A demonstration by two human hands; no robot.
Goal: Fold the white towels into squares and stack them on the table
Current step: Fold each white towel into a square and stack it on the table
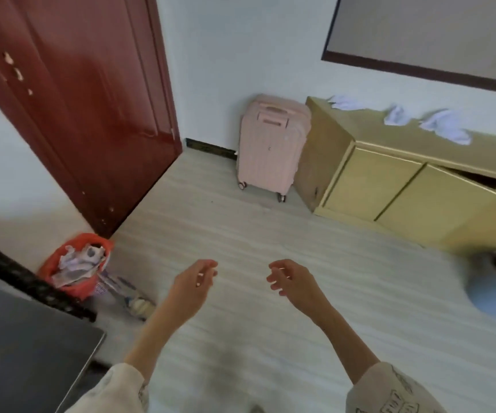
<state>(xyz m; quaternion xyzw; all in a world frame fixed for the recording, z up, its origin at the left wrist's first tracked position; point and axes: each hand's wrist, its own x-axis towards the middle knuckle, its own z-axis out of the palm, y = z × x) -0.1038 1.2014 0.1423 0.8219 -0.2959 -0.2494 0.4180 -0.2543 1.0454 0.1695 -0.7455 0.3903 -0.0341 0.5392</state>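
Nothing folded yet: three crumpled white towels (446,126) lie scattered on the yellow cabinet (389,180), well apart from the person. Left hand (194,281) and right hand (293,281) hang loose, empty.

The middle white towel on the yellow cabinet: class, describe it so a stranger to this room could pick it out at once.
Find the long yellow cabinet against the far wall, right of the pink suitcase. Three crumpled white towels lie along its top. The middle towel is the smallest, a tight bunched lump between the flatter left towel near the cabinet's corner and the larger, spread-out right towel.
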